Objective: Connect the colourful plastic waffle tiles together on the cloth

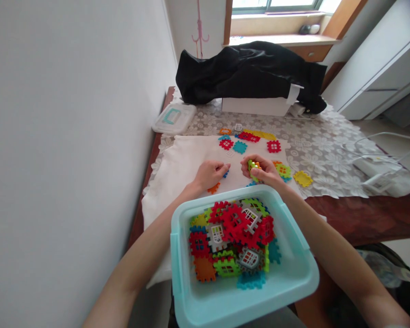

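My right hand point(262, 169) grips a small cluster of green and orange waffle blocks point(253, 167) in its fingertips. My left hand point(210, 175) rests on a white cloth point(177, 177) with its fingers curled, right above a small blue block point(226, 174). Both hands are next to each other. Red point(226, 144), teal point(239, 146) and yellow point(302, 178) waffle blocks lie loose ahead of them. Close to my forearms sits a light blue plastic tub point(294, 278) heaped with many-coloured waffle blocks point(234, 228).
A white wall point(71, 159) runs along the left side of the table. A lace tablecloth point(323, 171) covers the wooden table. Behind stand a black fabric bundle point(249, 73) on a white box point(253, 107) and a plastic lid point(174, 118). White cables point(386, 141) lie at right.
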### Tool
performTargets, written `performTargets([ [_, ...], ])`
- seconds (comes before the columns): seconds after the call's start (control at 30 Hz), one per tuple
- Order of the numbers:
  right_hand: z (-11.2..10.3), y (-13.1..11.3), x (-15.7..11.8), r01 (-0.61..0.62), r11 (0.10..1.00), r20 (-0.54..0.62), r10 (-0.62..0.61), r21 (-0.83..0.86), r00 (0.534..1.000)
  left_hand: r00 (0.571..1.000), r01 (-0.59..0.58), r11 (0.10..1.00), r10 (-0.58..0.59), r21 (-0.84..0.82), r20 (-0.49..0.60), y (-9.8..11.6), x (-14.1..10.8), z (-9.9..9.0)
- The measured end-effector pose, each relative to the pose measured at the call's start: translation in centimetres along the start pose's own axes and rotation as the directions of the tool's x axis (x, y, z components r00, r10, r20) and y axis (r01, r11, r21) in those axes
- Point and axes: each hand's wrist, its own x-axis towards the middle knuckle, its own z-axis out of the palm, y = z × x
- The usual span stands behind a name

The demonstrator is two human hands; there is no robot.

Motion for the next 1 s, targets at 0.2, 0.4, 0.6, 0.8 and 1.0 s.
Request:
performTargets([
  [0.2,-0.2,-0.8,-0.2,0.075,0.99,-0.086,-0.065,0.123,0.994,1.0,0.004,1.0,-0.004,0.018,0.001,0.0,-0.1,0.0],
  [0.4,0.0,-1.7,-0.8,0.13,0.986,-0.079,-0.123,0.099,0.989,1.0,0.011,0.999,-0.012,0.052,0.002,0.1,-0.1,0.0],
  [0.6,0.1,-2.2,-1.1,0.145,0.985,0.139,-0.157,0.092,0.978,1.0,0.01,0.999,-0.01,0.033,0.017,0.3,-0.1,-0.1],
  [0.8,0.3,-3.3,-1.1,0.23,0.963,0.112,-0.247,0.144,0.963,1.0,-0.011,0.998,0.009,0.054,0.03,0.1,0.1,0.0],
  [1.0,0.6,-4.5,-1.1,0.276,0.943,0.145,-0.304,0.185,0.942,0.999,-0.008,0.996,0.004,0.089,0.037,-0.3,0.2,0.1],
])
